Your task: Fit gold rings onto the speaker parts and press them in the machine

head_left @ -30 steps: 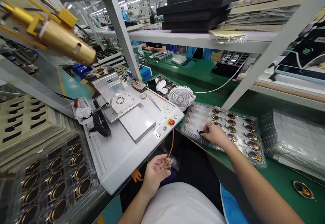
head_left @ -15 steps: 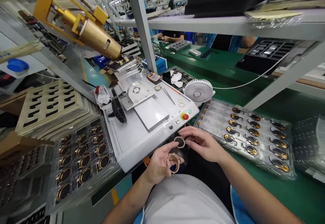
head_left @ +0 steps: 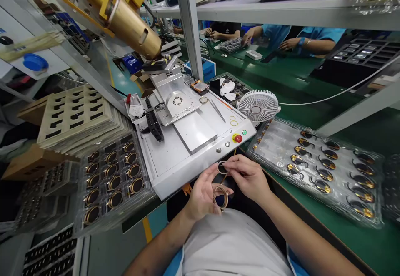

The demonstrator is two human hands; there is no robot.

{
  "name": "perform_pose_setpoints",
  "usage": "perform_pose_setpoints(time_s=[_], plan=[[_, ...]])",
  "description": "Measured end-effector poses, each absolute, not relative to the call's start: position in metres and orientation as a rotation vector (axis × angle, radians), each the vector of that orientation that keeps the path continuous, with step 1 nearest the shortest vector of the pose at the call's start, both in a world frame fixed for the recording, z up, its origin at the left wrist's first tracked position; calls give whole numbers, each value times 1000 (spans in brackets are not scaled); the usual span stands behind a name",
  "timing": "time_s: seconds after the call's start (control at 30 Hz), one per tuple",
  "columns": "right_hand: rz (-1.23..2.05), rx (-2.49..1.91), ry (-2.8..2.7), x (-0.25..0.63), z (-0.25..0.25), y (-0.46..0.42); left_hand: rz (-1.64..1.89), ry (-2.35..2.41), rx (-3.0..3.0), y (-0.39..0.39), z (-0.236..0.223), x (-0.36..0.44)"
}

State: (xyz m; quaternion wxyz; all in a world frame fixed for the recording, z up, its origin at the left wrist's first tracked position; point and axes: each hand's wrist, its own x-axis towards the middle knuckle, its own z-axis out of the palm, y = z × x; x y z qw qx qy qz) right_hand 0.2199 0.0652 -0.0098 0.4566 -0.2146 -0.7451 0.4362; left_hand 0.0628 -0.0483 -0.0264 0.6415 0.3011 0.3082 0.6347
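Low in front of my body, my left hand (head_left: 201,194) has a gold-coloured metal ring (head_left: 226,196), like a watch case, held upright between thumb and palm. Its fingertips also touch the edge of a small round dark disc (head_left: 222,167) with a pale rim. On the disc's other side, my right hand (head_left: 250,176) pinches it between thumb and fingers. The disc is just above the gold ring and apart from it. A thin orange-brown strip shows near the fingers; what it joins to is hidden.
A white machine bed (head_left: 175,163) with a red stop button (head_left: 238,138) lies ahead, tweezers (head_left: 218,111) on it. At left is a tray (head_left: 120,207) of gold-rimmed discs. At right stand a fan (head_left: 258,106) and a tray (head_left: 273,142) of round parts with tails. Co-workers' hands show beyond.
My right hand has closed in on the disc, which now tilts differently between both hands. The camera view has shifted, and a co-worker's arms have come into sight behind.
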Motion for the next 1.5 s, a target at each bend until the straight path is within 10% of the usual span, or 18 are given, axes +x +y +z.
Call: perform_pose_setpoints(time_s=[0.6, 0.93, 1.5], plan=[[1449, -1270, -1637, 145, 12, 158, 1479, 973, 851, -65, -31, 35], [1881, -859, -1435, 186, -6, 59, 1074, 1605, 1760, -60, -44, 56], [1982, -884, -1358, 213, 7, 71, 1151, 1314, 1851, -50, -29, 52]])
